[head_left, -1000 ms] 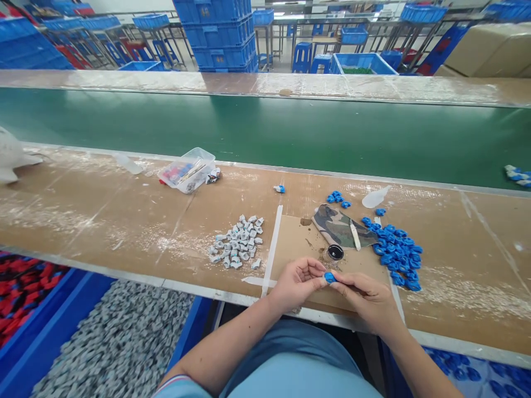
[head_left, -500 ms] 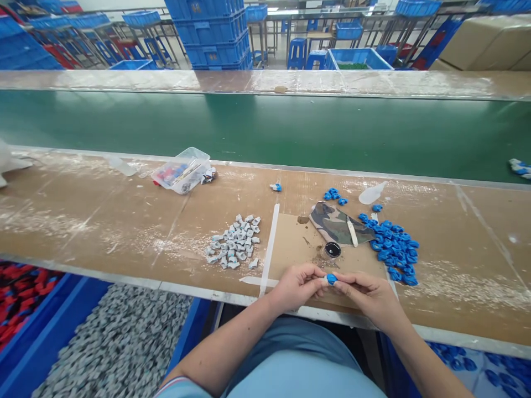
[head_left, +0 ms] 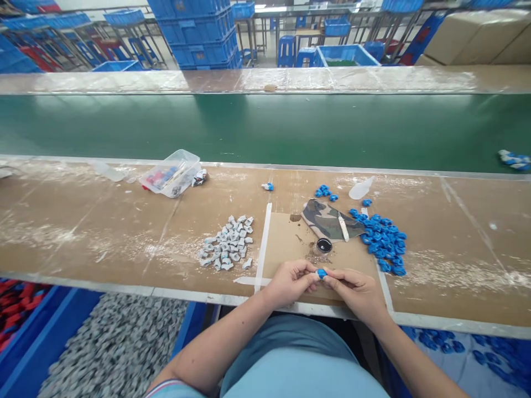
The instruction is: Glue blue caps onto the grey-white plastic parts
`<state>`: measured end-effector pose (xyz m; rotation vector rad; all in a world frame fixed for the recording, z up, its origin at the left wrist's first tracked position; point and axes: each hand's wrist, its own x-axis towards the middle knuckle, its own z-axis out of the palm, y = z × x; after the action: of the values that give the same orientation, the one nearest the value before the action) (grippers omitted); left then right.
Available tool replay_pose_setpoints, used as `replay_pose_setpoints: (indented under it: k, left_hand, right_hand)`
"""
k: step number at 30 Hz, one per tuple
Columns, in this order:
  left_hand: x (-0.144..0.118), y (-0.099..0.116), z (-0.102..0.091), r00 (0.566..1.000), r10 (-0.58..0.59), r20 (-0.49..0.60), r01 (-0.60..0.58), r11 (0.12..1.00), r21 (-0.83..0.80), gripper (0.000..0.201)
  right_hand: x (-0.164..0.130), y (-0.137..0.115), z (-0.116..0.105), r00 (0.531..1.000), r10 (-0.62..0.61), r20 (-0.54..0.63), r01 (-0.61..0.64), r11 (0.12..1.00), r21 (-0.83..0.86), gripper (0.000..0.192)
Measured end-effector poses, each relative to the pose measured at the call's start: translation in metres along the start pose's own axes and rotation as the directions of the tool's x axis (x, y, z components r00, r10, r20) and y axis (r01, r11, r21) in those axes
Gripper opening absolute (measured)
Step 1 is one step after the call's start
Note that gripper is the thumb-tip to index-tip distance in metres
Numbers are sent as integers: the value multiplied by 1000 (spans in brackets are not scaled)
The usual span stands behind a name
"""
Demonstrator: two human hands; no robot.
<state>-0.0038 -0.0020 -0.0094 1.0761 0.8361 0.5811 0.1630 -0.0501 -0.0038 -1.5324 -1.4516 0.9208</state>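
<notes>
Only a slight view swing since earlier; still pinching a blue-and-white piece (head_left: 321, 273) with left hand (head_left: 287, 283) and right hand (head_left: 357, 291), nearside of black-filled cup (head_left: 323, 245). Probably light, stiff; best held by its ends!

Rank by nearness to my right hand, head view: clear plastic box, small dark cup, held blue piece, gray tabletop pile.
1. Held blue piece: touching it, left side.
2. Small dark cup: ahead, slightly left.
3. Gray tabletop pile: farther left.
4. Clear plastic box: far left, farther back.
</notes>
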Motion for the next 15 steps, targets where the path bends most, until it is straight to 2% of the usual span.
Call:
replay_pose_setpoints:
  k: [3, 5, 7, 9, 11, 13, 15]
  left_hand:
    - [-2, 4, 2, 1000, 12, 17, -13, 997, 74, 36]
    - [-1, 10, -2, 1000, 4, 30, -9, 987, 158, 32]
    - [2, 21, -12, 999, 40, 7, -40, 960, 275, 25]
    - [10, 35, -28, 989, 139, -57, -102, 900, 424, 18]
    - [23, 50, -45, 959, 245, -140, -127, 818, 561, 14]
    - [39, 63, -61, 924, 311, -223, -95, 751, 653, 11]
    - [58, 71, -72, 890, 348, -295, -40, 703, 710, 9]
  right_hand:
    - [-4, 1, -4, 999, -50, -8, 50, 998, -33, 19]
    - [-6, 3, -16, 994, -109, -17, 106, 987, -123, 19]
    - [-8, 8, -35, 980, -159, -123, 119, 953, -279, 20]
    - [-10, 16, -57, 939, -188, -290, 44, 897, -440, 25]
    - [-12, 26, -75, 894, -209, -398, -51, 833, -551, 33]
    - [-13, 37, -85, 886, -221, -408, -88, 784, -614, 40]
    - [-14, 49, -89, 905, -201, -375, -91, 769, -632, 45]
